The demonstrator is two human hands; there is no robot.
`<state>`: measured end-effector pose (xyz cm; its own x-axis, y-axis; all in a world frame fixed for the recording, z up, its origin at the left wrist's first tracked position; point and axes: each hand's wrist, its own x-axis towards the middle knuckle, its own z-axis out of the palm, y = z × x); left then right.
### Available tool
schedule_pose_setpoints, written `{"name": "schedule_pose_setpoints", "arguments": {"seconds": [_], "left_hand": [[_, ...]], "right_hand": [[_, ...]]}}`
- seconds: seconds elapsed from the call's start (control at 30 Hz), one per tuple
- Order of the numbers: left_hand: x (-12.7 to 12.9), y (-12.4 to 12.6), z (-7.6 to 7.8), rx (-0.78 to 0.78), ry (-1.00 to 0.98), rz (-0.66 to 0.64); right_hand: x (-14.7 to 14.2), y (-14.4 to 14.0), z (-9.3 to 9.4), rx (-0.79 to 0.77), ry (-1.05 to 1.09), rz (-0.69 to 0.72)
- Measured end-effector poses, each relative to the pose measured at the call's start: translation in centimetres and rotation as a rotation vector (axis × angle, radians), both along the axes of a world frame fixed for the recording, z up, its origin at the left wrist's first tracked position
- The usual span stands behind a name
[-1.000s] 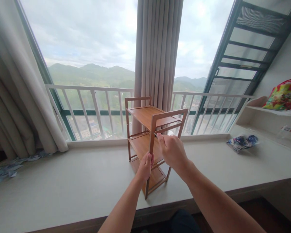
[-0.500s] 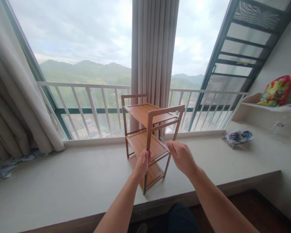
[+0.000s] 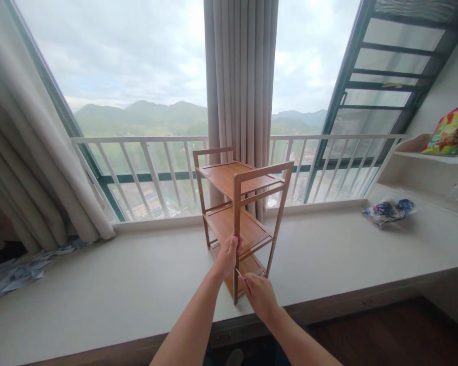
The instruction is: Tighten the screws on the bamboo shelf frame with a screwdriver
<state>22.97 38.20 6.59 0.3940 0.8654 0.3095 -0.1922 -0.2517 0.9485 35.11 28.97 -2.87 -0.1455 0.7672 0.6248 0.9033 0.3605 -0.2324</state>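
A small three-tier wooden shelf point(image 3: 248, 223) stands upright on the white ledge. My left hand point(image 3: 229, 254) is wrapped around its near upright post, just below the middle board. Lower down on the same post, my right hand point(image 3: 257, 292) is closed around a thin metal tool point(image 3: 239, 274). The tool's tip points at the post. Most of the tool is hidden in my fingers, so its exact kind does not show.
The white ledge point(image 3: 118, 284) runs along a window with a white railing point(image 3: 168, 137). Grey curtains point(image 3: 240, 76) hang behind the shelf. To the right lie a plastic-wrapped patterned bundle point(image 3: 389, 211) and a colourful bag point(image 3: 454, 132) on a wall shelf. Papers point(image 3: 23, 269) lie at left.
My right hand has moved down and left, from beside the middle board to the lower near post. My left hand keeps its grip on the post. The view has shifted slightly.
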Motion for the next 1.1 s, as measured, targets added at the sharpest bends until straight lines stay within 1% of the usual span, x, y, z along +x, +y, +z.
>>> {"name": "schedule_pose_setpoints", "arguments": {"seconds": [0.2,0.37,0.6,0.73,0.87,1.1], "left_hand": [[0.03,0.19,-0.40,-0.030,-0.009,-0.003],[0.02,0.06,-0.36,-0.042,-0.011,0.004],[0.08,-0.03,-0.19,-0.042,-0.013,0.018],[0.11,-0.05,-0.19,-0.042,-0.013,0.019],[0.14,-0.07,-0.20,-0.037,-0.013,0.023],[0.10,-0.23,0.04,-0.034,-0.012,0.029]], "right_hand": [[0.14,0.18,-0.57,0.018,0.012,-0.044],[0.13,0.27,-0.73,0.046,0.024,-0.051],[-0.22,0.23,-0.86,0.012,0.028,-0.061],[-0.07,0.28,-0.72,0.014,0.036,-0.062],[0.03,0.30,-0.41,-0.023,0.030,-0.048],[-0.64,0.13,-0.37,-0.021,0.023,-0.046]]}}
